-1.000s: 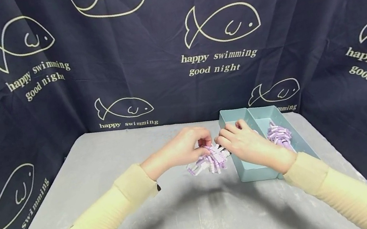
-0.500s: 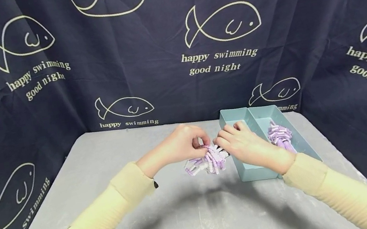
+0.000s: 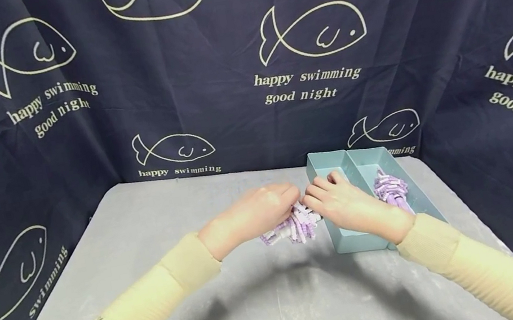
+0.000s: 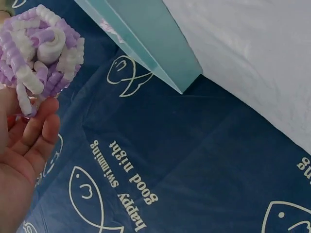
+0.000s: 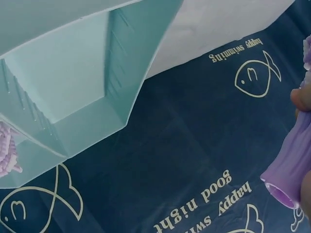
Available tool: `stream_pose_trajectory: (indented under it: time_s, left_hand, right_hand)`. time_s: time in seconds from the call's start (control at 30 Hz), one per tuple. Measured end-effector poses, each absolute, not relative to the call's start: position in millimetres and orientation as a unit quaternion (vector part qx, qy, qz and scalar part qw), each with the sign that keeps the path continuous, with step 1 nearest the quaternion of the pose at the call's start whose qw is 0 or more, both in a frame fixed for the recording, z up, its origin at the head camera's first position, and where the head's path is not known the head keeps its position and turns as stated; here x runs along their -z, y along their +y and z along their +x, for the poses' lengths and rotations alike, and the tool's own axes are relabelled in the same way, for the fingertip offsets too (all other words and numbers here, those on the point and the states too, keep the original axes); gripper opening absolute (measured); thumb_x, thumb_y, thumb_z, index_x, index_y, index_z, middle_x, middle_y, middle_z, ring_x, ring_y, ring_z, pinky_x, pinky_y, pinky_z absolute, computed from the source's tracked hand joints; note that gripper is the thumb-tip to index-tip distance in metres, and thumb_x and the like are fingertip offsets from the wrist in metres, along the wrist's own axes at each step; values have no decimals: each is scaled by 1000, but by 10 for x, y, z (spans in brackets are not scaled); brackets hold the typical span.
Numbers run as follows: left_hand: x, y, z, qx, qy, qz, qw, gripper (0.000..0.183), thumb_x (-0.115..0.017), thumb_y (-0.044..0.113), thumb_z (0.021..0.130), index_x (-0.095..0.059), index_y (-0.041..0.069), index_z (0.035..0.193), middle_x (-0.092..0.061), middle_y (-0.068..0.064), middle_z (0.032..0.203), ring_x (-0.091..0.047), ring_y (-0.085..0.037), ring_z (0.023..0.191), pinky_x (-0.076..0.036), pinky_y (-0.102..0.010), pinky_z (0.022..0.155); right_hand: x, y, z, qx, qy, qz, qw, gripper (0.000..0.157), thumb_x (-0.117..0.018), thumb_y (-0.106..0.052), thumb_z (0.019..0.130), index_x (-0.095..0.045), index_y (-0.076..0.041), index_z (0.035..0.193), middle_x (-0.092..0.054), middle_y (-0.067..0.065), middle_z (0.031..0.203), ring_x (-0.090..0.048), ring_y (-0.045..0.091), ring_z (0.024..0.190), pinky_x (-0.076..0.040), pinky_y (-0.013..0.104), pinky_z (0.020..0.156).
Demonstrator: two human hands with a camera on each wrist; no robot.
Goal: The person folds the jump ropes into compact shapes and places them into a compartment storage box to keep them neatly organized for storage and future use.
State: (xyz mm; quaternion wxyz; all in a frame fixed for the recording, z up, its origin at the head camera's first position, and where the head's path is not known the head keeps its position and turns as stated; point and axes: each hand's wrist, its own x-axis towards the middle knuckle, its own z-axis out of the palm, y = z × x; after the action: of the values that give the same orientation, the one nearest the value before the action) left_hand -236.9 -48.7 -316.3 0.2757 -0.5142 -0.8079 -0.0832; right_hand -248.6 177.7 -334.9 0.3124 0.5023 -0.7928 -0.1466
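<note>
A purple-and-white toy with a head of beaded, curly strands [image 3: 296, 228] is held above the grey table, left of the box. In the left wrist view its strands [image 4: 41, 53] curl around a rolled white-and-purple middle. My left hand [image 3: 262, 209] pinches a strand at the head's edge between thumb and fingers. My right hand [image 3: 338, 204] grips the toy's smooth purple tube [image 5: 290, 162], which flares to an open end in the right wrist view. Much of that hand lies outside the right wrist view, and it hides the tube in the head view.
A pale teal box [image 3: 360, 243] with two compartments stands at the back right, under and beside my right hand. Its right compartment holds a similar purple stranded toy [image 3: 390, 189]. Dark blue fish-print cloth [image 3: 234, 89] surrounds the grey table [image 3: 210, 305] at the back and sides.
My left hand first draws slightly left, then turns over and closes in toward the right hand at the strands. The right hand and the toy stay nearly still.
</note>
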Motion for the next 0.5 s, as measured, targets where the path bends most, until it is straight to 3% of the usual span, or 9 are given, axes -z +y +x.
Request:
stream_pose_trajectory:
  time_s: [0.1,0.37,0.5]
  left_hand:
    - [3179,-479,-2373,84,-804,-525,267,13,-54,-1,84,-49,10,80,-49,3,69,-49,-10,62,-39,-17,55]
    - [3086,-521,-2474,239,-801,-525,161,8,-69,8,84,-67,11,90,-66,4,83,-58,-5,74,-47,-16,72]
    - [3040,-548,-2487,308,-821,-475,74,10,-73,16,82,-71,13,91,-68,6,83,-59,-2,64,-49,-18,62]
  right_hand:
    - [3339,1784,-2485,142,-787,516,307,26,-25,3,87,-49,-8,87,-47,3,80,-41,22,75,-32,39,69]
    - [3267,1808,-2482,148,-798,512,282,18,-50,3,82,-53,-10,93,-51,0,85,-43,21,79,-33,39,73]
    - [3257,1792,-2490,142,-792,519,289,16,-48,2,83,-53,-10,92,-51,0,85,-43,21,78,-34,39,73]
